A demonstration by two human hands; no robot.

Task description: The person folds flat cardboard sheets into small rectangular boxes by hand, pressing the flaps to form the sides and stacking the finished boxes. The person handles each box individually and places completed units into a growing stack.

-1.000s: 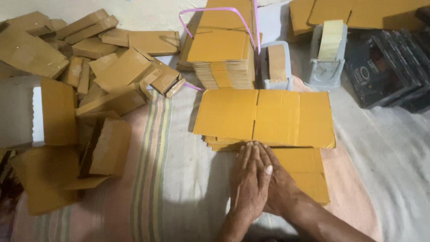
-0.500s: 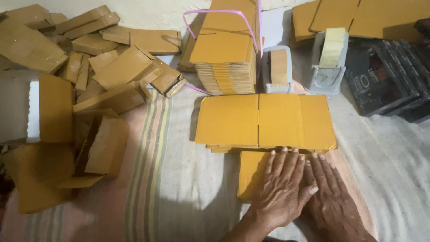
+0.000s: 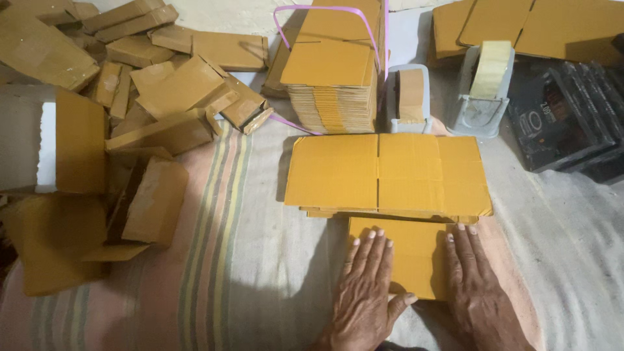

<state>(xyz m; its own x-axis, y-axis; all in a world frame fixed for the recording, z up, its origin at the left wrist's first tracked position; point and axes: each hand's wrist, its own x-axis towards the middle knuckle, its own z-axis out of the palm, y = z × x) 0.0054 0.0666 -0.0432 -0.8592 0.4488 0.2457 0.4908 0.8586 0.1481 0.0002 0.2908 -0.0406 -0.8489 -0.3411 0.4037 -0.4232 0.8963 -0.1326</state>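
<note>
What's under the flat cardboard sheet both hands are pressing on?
The cardboard sheet lies on the striped cloth, with the left hand and right hand flat on it. Its far edge meets the stack of flat sheets. Anything directly beneath it is covered.

Black boxes (image 3: 572, 117) cropped at right edge

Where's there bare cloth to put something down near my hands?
Free: the striped cloth between the folded-box pile and the left hand, and the grey cloth beyond the right hand. Crowded: the flat cardboard stack, tape dispensers and bundled cardboard ahead.
</note>
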